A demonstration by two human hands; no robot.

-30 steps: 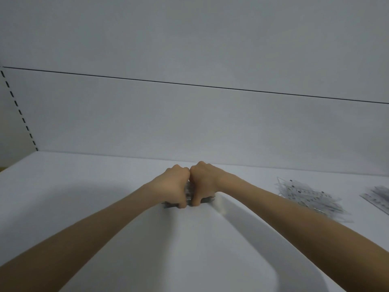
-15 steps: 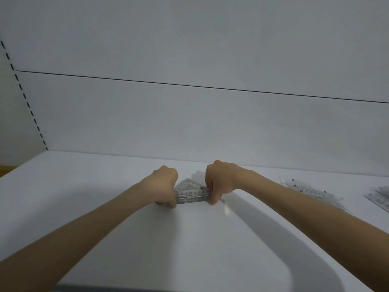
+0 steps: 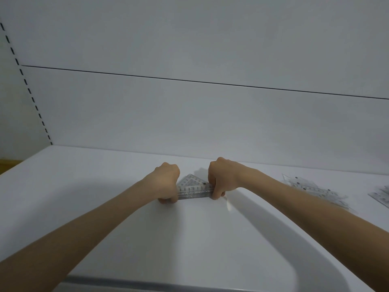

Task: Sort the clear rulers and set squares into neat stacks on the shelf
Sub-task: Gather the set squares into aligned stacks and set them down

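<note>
The left hand [image 3: 167,182] is curled into a fist, knuckles up, gripping the left end of a small stack of clear set squares [image 3: 193,189]. The right hand [image 3: 223,180] is curled the same way around the right end. The stack sits between them on the white shelf [image 3: 101,186], its long edge toward the viewer and its triangular point aimed at the back wall. Whether it rests flat on the shelf or is lifted slightly cannot be told.

Well apart to the right lies a loose, fanned pile of set squares [image 3: 309,187]. A few clear rulers [image 3: 382,196] lie at the far right edge.

The pieces look like thin, slick plastic. Squeezing from both ends could bow the middle sheets or shoot one out toward the back wall. Releasing one hand before the other would likely let the stack slide sideways and fan open. Clear plastic on a white surface makes a piece out of line easy to miss. A forearm reaching right for the loose pile could sweep the stack.
</note>
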